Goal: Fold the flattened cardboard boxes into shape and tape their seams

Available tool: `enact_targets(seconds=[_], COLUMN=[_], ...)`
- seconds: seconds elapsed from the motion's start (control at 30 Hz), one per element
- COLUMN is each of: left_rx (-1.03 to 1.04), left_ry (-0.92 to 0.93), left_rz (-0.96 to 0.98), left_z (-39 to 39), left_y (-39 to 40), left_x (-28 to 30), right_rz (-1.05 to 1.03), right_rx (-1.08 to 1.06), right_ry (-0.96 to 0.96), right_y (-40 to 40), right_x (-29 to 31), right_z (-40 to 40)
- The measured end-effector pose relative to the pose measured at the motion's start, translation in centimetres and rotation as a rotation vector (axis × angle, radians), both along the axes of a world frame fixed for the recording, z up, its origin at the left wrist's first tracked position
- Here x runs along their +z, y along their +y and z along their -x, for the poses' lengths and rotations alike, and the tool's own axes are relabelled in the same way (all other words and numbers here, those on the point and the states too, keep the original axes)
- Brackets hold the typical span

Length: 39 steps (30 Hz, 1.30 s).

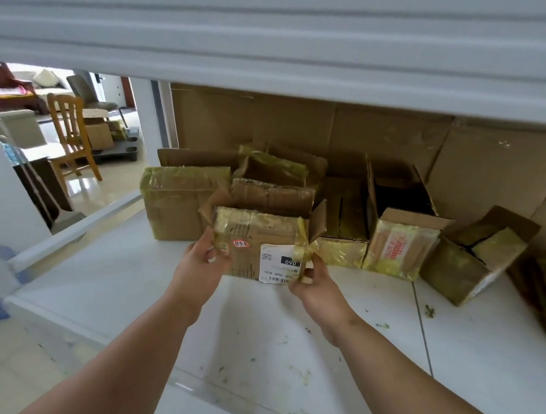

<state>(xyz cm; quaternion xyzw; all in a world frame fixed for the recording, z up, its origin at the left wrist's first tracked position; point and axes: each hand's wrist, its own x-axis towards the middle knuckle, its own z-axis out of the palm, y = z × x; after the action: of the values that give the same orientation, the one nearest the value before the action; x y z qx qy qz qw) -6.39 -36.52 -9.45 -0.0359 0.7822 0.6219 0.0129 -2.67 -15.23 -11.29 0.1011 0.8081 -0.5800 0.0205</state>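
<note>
Both hands hold one small cardboard box (260,244) up in the air, over the white tiled floor (270,330). The box is in the middle of the view. The left hand (199,265) grips its side at 9 o'clock, with the thumb on the front. The right hand (314,282) pinches its bottom corner at 5 o'clock, where old yellow tape hangs loose.

This box is already folded into shape. Its top flaps stand open, and one flap sticks out at 3 o'clock. Shiny yellow tape covers its top edge and corner. I cannot see the bottom seam, so I cannot tell if it is taped.

More boxes (400,242) sit on the floor behind it, from 10 o'clock round to 3 o'clock. They look folded up too, with tape on them, and many have open tops. Big flat cardboard sheets (386,131) lean on the wall behind. I think most of the folding is done. I see no tape roll.

The white label (280,267) on the held box is upside down. It reads "060" on a dark patch. A red sticker (241,244) has marks I cannot read. A box at 3 o'clock has red writing, too small to read.
</note>
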Motion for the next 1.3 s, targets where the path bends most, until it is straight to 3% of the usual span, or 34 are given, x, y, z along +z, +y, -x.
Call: enact_targets(seconds=[0.13,0.27,0.4,0.5,0.6,0.83,0.97,1.3], left_rx=[-0.099,-0.187,-0.178,-0.042,-0.036,-0.194,-0.285,-0.573], left_ry=[-0.079,-0.072,-0.025,0.049,0.129,0.304,0.312,0.464], left_rz=[-0.154,-0.13,0.011,0.36,0.605,0.743,0.715,0.834], left_z=[2.6,4.2,4.5,4.0,2.4,-0.3,-2.5,-11.4], left_y=[0.8,2.1,3.2,3.5,4.5,8.7,12.9,30.1], left_x=[0.2,0.9,0.6,0.0,0.0,1.0,1.5,1.7], right_rz=[0.119,0.13,-0.153,-0.284,-0.413,-0.601,-0.691,-1.07], right_rx=[-0.014,0.009,0.062,0.065,0.103,0.144,0.137,-0.049], right_ry=[-0.015,-0.06,-0.01,0.047,0.051,0.097,0.117,0.076], right_y=[-0.3,0.0,0.5,1.1,1.8,5.0,8.5,24.9], right_x=[-0.2,0.0,-0.5,-0.4,0.1,1.5,2.5,3.7], right_z=[1.7,2.9,2.8,2.2,1.2,-2.2,-5.8,-19.2])
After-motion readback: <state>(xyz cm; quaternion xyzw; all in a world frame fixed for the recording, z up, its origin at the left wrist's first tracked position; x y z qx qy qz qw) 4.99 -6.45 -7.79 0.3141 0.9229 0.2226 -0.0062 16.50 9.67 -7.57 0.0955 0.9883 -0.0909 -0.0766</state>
